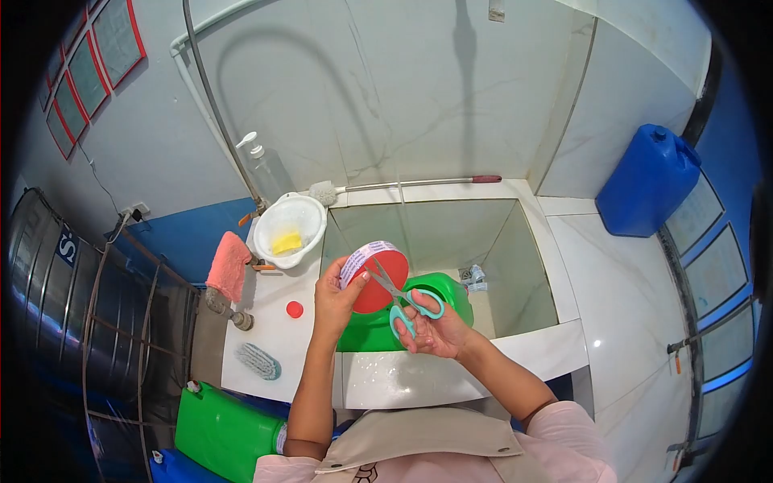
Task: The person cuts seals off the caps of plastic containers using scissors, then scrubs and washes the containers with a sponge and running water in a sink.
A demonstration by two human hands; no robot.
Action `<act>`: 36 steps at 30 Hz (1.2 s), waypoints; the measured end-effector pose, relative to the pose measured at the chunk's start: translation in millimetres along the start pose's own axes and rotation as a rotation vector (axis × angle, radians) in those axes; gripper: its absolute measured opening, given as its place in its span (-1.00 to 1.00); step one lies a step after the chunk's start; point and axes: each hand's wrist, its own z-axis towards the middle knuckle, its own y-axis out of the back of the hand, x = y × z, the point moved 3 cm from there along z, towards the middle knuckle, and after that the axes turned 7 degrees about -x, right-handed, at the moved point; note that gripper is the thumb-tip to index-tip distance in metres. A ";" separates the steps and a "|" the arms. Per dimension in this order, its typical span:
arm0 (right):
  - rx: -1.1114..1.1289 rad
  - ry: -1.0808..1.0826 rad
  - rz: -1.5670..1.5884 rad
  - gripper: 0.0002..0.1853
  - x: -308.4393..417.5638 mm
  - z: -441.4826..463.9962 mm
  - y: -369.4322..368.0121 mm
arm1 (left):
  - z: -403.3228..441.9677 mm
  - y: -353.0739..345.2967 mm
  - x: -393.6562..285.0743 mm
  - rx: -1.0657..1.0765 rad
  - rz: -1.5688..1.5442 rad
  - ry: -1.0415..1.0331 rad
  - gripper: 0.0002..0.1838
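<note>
My left hand is closed on a round red lid with a printed white label strip around its rim. In my right hand is a pair of scissors with turquoise handles, my fingers at the loops. The scissor blades are parted and lie against the lid near its label. Below both hands, a green container is partly hidden at the front of the sunken basin.
A white bowl with a yellow sponge, a small red cap, a brush and a pump bottle stand left. A long-handled brush lies behind the basin. Blue and green jerrycans flank it.
</note>
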 end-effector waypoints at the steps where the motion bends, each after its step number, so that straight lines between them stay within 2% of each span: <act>1: -0.029 0.016 0.040 -0.38 0.4 0.0 -3.2 | -1.1 -0.6 0.7 0.000 0.000 0.001 -0.67; 6: -0.071 0.063 0.047 -0.39 1.5 -0.4 -1.8 | -5.2 -7.2 0.5 -0.005 -0.087 0.024 -0.67; 8: 0.057 -0.003 0.100 -0.26 0.2 -5.7 -4.1 | -3.3 -4.2 -2.0 -0.008 -0.052 0.023 -0.66; 9: 0.056 -0.003 0.101 -0.26 0.7 -6.2 -6.1 | -2.6 -3.4 -2.2 -0.010 -0.017 0.022 -0.66; 11: -0.086 0.008 0.130 -0.26 1.9 -6.8 -8.4 | -2.2 -3.7 -0.7 -0.002 -0.033 0.016 -0.66; 12: -0.086 0.009 0.128 -0.26 2.0 -5.8 -5.2 | -1.6 -4.7 -0.7 0.004 -0.049 0.006 -0.66; 15: 0.042 -0.019 0.120 -0.26 1.1 -3.0 -3.8 | -2.4 -6.8 -0.5 0.013 -0.077 0.027 -0.66; 17: -0.093 0.022 0.165 -0.26 2.1 -1.9 -4.6 | -3.4 -11.0 6.1 0.018 -0.088 0.022 -0.67; 24: -0.004 -0.010 0.116 -0.25 5.2 -9.1 -4.5 | -0.8 -9.8 1.4 0.002 -0.072 0.026 -0.68; 27: -0.118 -0.036 0.209 -0.24 5.7 -10.2 -6.1 | -0.2 -10.8 1.4 0.007 -0.068 0.017 -0.68; 30: -0.007 -0.017 0.134 -0.25 4.5 -8.2 -2.8 | -1.1 -14.2 7.9 0.042 -0.071 -0.009 -0.67; 32: -0.164 0.038 0.120 -0.29 4.2 -6.8 -1.0 | -1.7 -14.5 14.4 0.023 -0.017 -0.026 -0.67; 33: -0.163 0.039 0.120 -0.29 5.2 -9.8 -2.6 | -1.5 -14.2 15.3 0.004 0.037 -0.044 -0.68; 36: -0.038 0.063 -0.050 -0.40 13.2 -21.9 -7.2 | 4.8 -5.8 -0.7 -0.044 -0.041 -0.007 -0.67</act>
